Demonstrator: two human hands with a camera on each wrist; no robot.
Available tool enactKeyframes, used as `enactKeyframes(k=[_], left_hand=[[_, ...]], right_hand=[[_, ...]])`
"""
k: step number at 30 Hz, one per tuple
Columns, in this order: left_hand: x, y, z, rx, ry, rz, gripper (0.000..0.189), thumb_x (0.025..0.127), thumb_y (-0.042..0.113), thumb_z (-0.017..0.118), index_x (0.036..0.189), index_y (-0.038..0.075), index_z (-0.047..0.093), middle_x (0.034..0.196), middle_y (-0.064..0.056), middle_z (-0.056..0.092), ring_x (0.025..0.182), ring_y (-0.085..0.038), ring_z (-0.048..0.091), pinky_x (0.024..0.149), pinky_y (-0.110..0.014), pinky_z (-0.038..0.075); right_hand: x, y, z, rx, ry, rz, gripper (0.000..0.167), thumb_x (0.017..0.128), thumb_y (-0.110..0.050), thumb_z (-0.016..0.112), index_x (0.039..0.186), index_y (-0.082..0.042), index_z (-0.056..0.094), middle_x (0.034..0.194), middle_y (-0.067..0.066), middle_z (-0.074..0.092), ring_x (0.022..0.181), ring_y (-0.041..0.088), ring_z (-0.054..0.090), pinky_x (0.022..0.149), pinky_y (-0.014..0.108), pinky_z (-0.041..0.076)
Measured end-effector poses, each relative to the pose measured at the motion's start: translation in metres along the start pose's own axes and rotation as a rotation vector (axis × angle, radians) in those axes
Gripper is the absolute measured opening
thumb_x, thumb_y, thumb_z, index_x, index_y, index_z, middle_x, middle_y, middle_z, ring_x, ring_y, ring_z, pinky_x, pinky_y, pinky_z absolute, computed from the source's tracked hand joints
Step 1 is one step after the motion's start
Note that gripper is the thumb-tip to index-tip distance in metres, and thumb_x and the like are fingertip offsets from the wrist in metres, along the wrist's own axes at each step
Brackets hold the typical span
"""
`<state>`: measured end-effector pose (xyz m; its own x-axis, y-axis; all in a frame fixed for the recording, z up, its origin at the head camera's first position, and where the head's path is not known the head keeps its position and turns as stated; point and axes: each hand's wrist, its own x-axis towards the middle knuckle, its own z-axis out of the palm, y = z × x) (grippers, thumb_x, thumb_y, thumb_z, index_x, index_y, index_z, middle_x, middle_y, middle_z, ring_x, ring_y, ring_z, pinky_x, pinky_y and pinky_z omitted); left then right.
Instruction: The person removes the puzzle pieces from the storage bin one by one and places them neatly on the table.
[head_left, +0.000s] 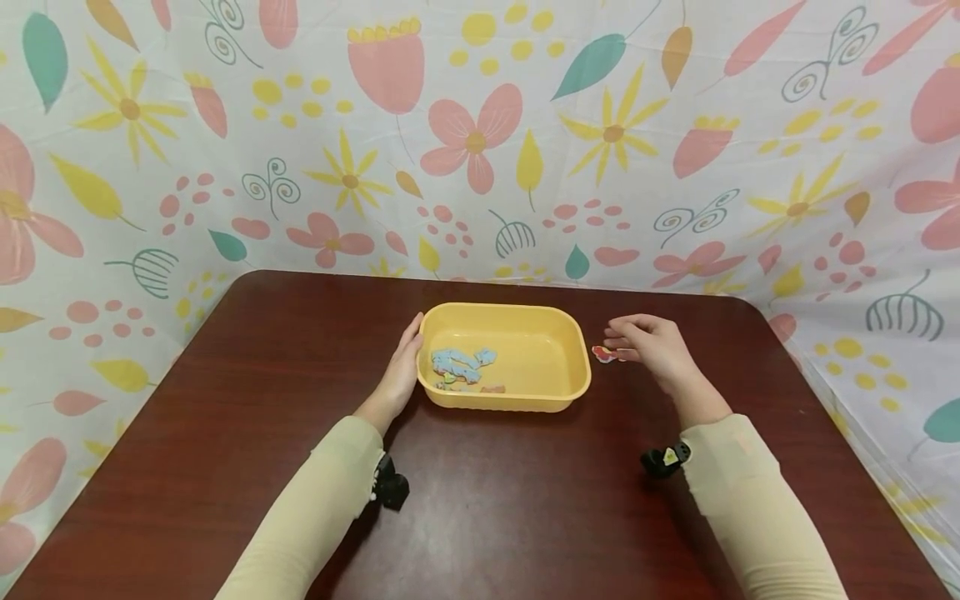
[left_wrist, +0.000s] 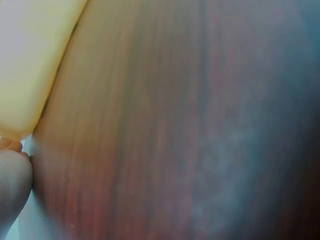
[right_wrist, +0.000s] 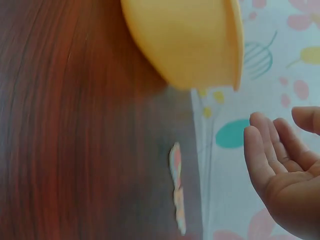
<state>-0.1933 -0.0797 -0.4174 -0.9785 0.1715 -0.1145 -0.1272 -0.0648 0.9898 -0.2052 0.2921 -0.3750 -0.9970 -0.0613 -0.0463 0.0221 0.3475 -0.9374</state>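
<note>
A yellow plastic basin (head_left: 536, 402) stands on the table, with several flat light-blue pieces (head_left: 457, 363) and a small brownish piece (head_left: 492, 389) lying in its left part. My left hand (head_left: 399, 371) rests against the outside of the basin's left end, its fingers lying along the wall. To the right of the basin, my right hand (head_left: 654, 346) hovers over the table, fingers loosely bent and nothing held in them. Beneath its fingertips lies a small red, flat piece (head_left: 603, 354). Edge-on in the right wrist view, flat pieces (right_wrist: 177, 187) lie on the tabletop below the hand.
The dark reddish-brown wooden table (head_left: 480, 500) has rounded far corners. A white cloth (head_left: 480, 242) with flowers and leaves hangs behind the table and along its sides. Each forearm wears a beige sleeve and a black wrist device (head_left: 390, 483).
</note>
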Motion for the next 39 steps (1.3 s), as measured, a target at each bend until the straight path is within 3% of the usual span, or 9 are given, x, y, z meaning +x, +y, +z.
enactKeyframes(k=[9, 15, 24, 29, 33, 39], left_hand=[[0.015, -0.022, -0.004, 0.025, 0.031, 0.014, 0.050, 0.105, 0.027, 0.024, 0.154, 0.021, 0.013, 0.160, 0.001, 0.008, 0.147, -0.019, 0.004, 0.118, -0.041, 0.011], [0.017, -0.026, -0.004, 0.043, 0.033, 0.049, 0.050, 0.105, 0.028, 0.023, 0.154, 0.022, 0.013, 0.160, 0.003, 0.009, 0.147, -0.018, 0.005, 0.118, -0.041, 0.011], [0.017, -0.019, -0.005, 0.023, 0.037, 0.032, 0.050, 0.105, 0.026, 0.024, 0.154, 0.023, 0.013, 0.160, 0.003, 0.009, 0.147, -0.018, 0.005, 0.118, -0.041, 0.010], [0.004, -0.005, -0.001, -0.010, 0.010, 0.006, 0.051, 0.105, 0.021, 0.023, 0.154, 0.019, 0.011, 0.160, -0.001, 0.005, 0.147, -0.020, 0.002, 0.119, -0.041, 0.008], [-0.002, 0.001, 0.001, -0.006, 0.004, 0.014, 0.051, 0.104, 0.019, 0.022, 0.154, 0.017, 0.011, 0.160, -0.004, 0.004, 0.147, -0.022, 0.002, 0.118, -0.043, 0.008], [0.009, -0.017, -0.003, 0.016, 0.026, 0.029, 0.050, 0.105, 0.024, 0.022, 0.154, 0.021, 0.013, 0.160, 0.000, 0.007, 0.147, -0.020, 0.005, 0.118, -0.042, 0.010]], right_hand=[[-0.002, -0.013, 0.021, 0.090, -0.063, -0.004, 0.038, 0.094, -0.024, 0.059, 0.115, 0.007, 0.056, 0.087, -0.006, 0.071, 0.083, 0.015, 0.070, 0.070, 0.026, 0.056], [0.000, -0.023, 0.031, 0.008, -0.083, -0.003, 0.045, 0.091, -0.026, 0.063, 0.120, 0.008, 0.057, 0.086, -0.001, 0.072, 0.081, 0.018, 0.070, 0.065, 0.024, 0.053], [0.012, -0.031, 0.057, -0.019, -0.164, -0.028, 0.046, 0.090, -0.023, 0.064, 0.122, 0.009, 0.055, 0.115, 0.023, 0.061, 0.090, 0.014, 0.069, 0.082, 0.033, 0.055], [0.014, -0.032, 0.076, -0.074, -0.234, -0.062, 0.044, 0.089, -0.020, 0.066, 0.121, 0.010, 0.057, 0.111, 0.022, 0.064, 0.094, 0.024, 0.067, 0.083, 0.038, 0.055], [0.018, -0.033, 0.090, -0.158, -0.296, -0.119, 0.044, 0.088, -0.020, 0.067, 0.121, 0.008, 0.058, 0.113, 0.020, 0.064, 0.096, 0.024, 0.066, 0.083, 0.040, 0.055], [0.022, -0.029, 0.105, -0.276, -0.338, -0.197, 0.041, 0.085, -0.018, 0.070, 0.116, 0.007, 0.062, 0.106, 0.018, 0.068, 0.096, 0.026, 0.065, 0.084, 0.037, 0.053]])
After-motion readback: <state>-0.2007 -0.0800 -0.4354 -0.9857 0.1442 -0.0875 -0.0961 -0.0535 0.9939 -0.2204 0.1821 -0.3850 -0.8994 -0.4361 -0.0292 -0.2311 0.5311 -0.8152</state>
